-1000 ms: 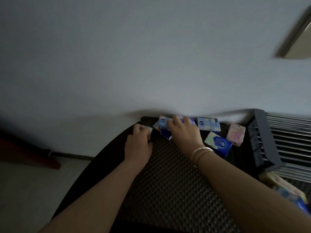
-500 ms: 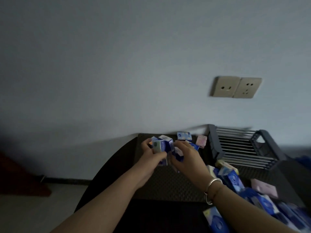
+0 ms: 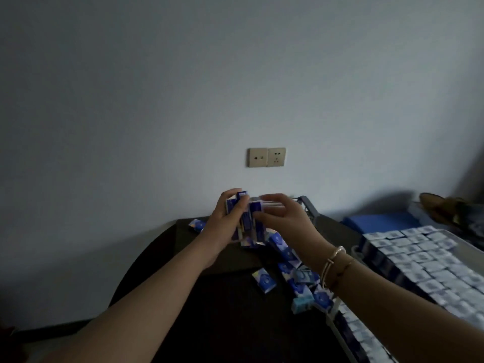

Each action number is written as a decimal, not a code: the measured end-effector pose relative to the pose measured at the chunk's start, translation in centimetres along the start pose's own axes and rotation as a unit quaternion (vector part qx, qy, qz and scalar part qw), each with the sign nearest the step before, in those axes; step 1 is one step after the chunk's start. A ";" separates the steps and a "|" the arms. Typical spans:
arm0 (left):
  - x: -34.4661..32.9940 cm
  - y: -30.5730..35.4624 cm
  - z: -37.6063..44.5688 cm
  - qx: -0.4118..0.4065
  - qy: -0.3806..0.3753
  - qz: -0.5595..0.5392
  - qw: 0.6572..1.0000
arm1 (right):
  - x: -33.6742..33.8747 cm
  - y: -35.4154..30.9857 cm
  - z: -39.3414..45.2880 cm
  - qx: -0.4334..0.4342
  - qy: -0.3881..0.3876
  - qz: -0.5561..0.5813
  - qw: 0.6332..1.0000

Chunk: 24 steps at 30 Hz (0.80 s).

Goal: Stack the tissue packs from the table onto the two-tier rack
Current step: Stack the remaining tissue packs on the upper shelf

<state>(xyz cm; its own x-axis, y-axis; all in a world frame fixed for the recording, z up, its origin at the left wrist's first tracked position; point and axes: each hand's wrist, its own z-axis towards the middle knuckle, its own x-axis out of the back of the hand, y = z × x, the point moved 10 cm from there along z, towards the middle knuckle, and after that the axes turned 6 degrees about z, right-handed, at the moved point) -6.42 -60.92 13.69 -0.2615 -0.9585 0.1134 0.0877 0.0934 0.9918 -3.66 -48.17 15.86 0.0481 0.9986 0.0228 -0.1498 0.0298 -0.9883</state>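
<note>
Hands meet above the far end of the dark table (image 3: 162, 273), forearms reaching forward: the left hand (image 3: 221, 222) curls its fingers around a bundle of blue tissue packs (image 3: 248, 226), while the right hand (image 3: 285, 218) pinches the bundle's top with thumb and bent fingers. Held packs stand on end, long axes roughly upright, tilted slightly. Loose packs (image 3: 288, 260) lie scattered on the table below, and the rack (image 3: 408, 258) at right carries tight rows of packs.
</note>
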 end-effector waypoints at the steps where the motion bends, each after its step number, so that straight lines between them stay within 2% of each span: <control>1: -1.6 0.8 -0.7 0.003 -0.017 -0.013 1.000 | 1.6 -1.1 -1.0 0.003 0.033 0.025 0.999; 3: -5.2 2.6 -1.8 0.002 -0.052 -0.036 0.998 | 4.7 -3.4 -2.9 0.024 0.084 0.014 0.996; 7: -12.1 5.9 -2.2 -0.019 -0.084 -0.044 0.995 | 11.1 -6.4 -5.7 0.058 0.135 -0.103 0.984; 9: -16.5 7.0 -1.8 -0.022 -0.128 -0.047 0.990 | 14.8 -6.9 -6.9 0.042 0.136 -0.130 0.981; 12: -24.7 8.3 -1.7 0.006 -0.206 -0.151 0.967 | 20.6 -6.2 -8.9 0.004 0.103 -0.088 0.991; 14: -30.6 9.2 -1.9 0.011 -0.257 -0.170 0.951 | 25.6 -5.3 -9.9 -0.013 0.113 -0.078 0.991; 17: -39.4 9.7 -2.6 0.015 -0.331 -0.135 0.934 | 33.6 -3.4 -11.0 -0.034 0.136 -0.052 0.989; 19: -44.0 9.6 -3.0 0.016 -0.356 -0.097 0.929 | 38.5 -2.5 -11.8 -0.047 0.156 -0.022 0.986; 22: -47.9 9.1 -2.6 -0.015 -0.326 0.026 0.945 | 44.4 -0.5 -12.3 -0.071 0.169 0.017 0.983; 24: -48.8 7.3 -1.3 -0.007 -0.305 0.083 0.949 | 47.2 1.6 -11.9 -0.097 0.158 0.018 0.983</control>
<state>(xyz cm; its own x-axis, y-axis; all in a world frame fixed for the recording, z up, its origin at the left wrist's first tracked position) 8.25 -13.78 15.28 -0.7499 -0.5969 0.2852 0.1878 0.2213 0.9570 10.15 -1.52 13.57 0.3541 0.9347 -0.0313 0.0326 -0.0458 -0.9984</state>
